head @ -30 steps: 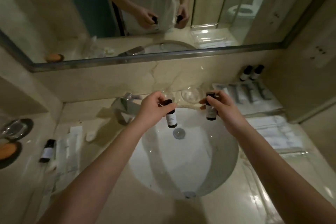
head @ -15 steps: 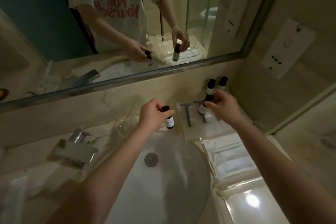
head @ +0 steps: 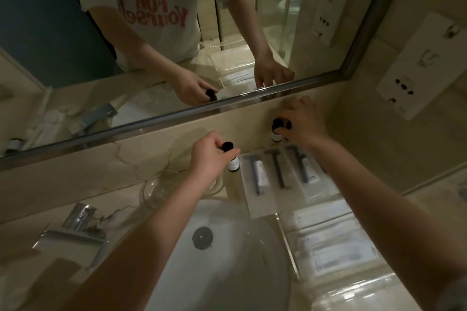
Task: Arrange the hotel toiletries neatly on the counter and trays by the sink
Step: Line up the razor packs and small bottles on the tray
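Bottles: 2 plainly seen, both small, dark, w/ black cap & white label. L hand [head: 211,156] pinches the front bottle [head: 232,163] near its cap, upright, just over the counter [head: 233,193] btw glass dish [head: 161,192] & razor packs [head: 280,174]. R hand [head: 303,121] curls round the neck of the back bottle [head: 276,134], which stands vs. the wall under the mirror [head: 75,45]. Another dark cap peeks beside it, rest hidden by fingers. Razor packs: 3, flat, side by side, rt of sink [head: 227,272]. Sachets [head: 336,247] in clear tray [head: 288,241]: count unclear. Faucet [head: 73,227]: 1, left.
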Motion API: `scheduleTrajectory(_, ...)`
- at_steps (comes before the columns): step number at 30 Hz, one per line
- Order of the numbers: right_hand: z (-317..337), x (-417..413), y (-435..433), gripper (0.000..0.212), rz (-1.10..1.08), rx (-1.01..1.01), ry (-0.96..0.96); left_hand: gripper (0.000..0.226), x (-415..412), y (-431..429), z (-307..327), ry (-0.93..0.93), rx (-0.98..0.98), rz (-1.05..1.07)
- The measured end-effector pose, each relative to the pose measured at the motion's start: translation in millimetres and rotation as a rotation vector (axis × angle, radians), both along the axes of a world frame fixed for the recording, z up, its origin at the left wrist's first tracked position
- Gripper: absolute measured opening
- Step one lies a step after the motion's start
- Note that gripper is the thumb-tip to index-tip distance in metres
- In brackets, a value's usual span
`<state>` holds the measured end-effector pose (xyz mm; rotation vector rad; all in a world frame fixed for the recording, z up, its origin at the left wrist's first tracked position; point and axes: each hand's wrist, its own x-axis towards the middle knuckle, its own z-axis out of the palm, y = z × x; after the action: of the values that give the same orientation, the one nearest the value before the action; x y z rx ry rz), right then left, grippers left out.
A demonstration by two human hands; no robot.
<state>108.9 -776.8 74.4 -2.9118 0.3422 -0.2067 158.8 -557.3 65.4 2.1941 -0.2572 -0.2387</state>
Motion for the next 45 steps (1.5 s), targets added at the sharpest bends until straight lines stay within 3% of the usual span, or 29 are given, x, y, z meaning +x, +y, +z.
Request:
scheduleTrajectory(10, -16, 4, -1, 0.032, 0.025, -0.162, 0.004, 0.032, 2, -7, -5, -0.003, 0.017, -0.017)
scheduleTrajectory(14, -14, 5, -2, 0.03, 0.023, -0.141, -0.003, 0.022, 8, -19, 0, -0.049, 0.063, -0.039)
scheduleTrajectory(28, -13, -3, -12, 0.035, 0.046, -0.069, -0.044, 0.025, 17, -89, -21, -0.201, 0.214, -0.268)
scheduleTrajectory(45, -20, 4, -9, 0.028, 0.015, -0.054, -0.056, 0.023, 18, -89, -28, -0.086, 0.189, -0.223)
